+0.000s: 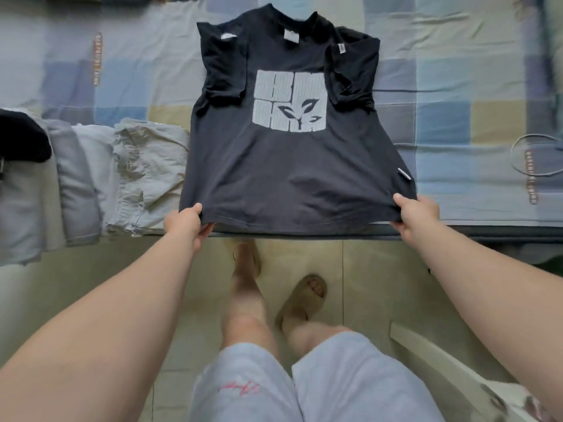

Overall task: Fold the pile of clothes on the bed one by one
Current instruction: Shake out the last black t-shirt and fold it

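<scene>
At the left of the frame folded clothes (91, 178) lie on the bed (457, 86). At centre the black T-shirt (289, 166) lies flat, sleeves tucked in; the left hand (187, 223) and right hand (416, 213) pinch its hem corners. An uneven lift could shake the sleeves loose.

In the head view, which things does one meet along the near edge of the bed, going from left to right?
Black garment → grey folded clothes → beige crumpled garment → left hand → black T-shirt → right hand → thin grey loop.
</scene>
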Demonstrator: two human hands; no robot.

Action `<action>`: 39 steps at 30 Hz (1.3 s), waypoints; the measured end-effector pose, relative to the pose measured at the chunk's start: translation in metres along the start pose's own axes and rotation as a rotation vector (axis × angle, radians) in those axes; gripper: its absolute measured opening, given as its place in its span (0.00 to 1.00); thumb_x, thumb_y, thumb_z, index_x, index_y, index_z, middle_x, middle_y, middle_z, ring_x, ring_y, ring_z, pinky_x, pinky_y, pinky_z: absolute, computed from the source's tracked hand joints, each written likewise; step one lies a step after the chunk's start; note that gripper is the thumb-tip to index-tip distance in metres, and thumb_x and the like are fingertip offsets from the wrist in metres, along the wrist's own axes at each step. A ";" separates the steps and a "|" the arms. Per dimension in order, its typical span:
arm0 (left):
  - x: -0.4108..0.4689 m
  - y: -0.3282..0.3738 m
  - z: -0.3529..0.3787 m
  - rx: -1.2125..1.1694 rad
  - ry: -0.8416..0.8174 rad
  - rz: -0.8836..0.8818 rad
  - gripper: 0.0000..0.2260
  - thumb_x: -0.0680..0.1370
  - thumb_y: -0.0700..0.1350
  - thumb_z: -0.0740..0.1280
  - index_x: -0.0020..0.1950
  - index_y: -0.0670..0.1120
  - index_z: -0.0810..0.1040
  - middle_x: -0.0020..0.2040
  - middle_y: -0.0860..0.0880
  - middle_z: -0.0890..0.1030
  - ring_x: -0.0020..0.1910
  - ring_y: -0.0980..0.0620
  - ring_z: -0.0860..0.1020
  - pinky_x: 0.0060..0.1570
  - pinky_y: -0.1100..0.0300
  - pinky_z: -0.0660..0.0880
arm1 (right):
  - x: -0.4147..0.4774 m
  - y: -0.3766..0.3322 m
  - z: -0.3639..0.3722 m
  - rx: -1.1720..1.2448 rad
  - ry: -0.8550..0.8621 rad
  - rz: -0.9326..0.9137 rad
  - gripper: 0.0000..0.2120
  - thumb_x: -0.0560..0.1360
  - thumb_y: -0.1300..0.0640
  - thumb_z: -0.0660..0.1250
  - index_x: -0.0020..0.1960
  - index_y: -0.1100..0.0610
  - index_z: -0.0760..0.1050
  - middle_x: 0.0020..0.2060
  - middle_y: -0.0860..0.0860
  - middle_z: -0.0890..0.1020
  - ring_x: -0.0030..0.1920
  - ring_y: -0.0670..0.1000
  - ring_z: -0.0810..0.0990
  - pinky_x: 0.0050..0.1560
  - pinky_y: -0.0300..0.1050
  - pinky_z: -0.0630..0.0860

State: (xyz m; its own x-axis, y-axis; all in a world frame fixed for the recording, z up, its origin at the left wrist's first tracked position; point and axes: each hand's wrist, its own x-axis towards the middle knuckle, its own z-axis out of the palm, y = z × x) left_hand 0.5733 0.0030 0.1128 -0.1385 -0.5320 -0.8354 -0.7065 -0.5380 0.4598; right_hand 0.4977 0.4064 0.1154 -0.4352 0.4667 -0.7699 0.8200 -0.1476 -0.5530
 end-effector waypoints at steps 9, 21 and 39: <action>-0.083 0.005 -0.086 -0.141 0.030 -0.177 0.12 0.80 0.37 0.64 0.63 0.43 0.75 0.49 0.44 0.81 0.38 0.49 0.80 0.35 0.53 0.77 | -0.115 -0.016 -0.060 0.088 0.131 0.150 0.16 0.75 0.65 0.73 0.59 0.60 0.73 0.56 0.58 0.79 0.52 0.59 0.81 0.38 0.52 0.81; -0.036 0.208 0.005 -0.309 -0.226 -0.100 0.11 0.84 0.42 0.54 0.55 0.46 0.76 0.35 0.53 0.85 0.45 0.56 0.82 0.44 0.58 0.74 | -0.077 -0.186 0.058 0.319 0.153 0.033 0.11 0.77 0.62 0.72 0.57 0.58 0.77 0.56 0.56 0.81 0.53 0.56 0.81 0.29 0.45 0.81; 0.215 0.232 0.198 0.389 -0.046 0.490 0.23 0.77 0.54 0.71 0.70 0.49 0.73 0.64 0.49 0.77 0.62 0.50 0.75 0.63 0.56 0.71 | 0.203 -0.175 0.219 -0.082 -0.098 -0.073 0.27 0.79 0.40 0.64 0.75 0.46 0.67 0.72 0.48 0.73 0.72 0.52 0.71 0.68 0.56 0.69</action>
State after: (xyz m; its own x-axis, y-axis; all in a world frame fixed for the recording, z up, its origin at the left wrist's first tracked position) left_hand 0.2417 -0.1064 -0.0195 -0.5342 -0.6230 -0.5714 -0.7529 0.0433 0.6567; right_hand 0.1842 0.3364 -0.0135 -0.5256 0.3859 -0.7581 0.8106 -0.0432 -0.5840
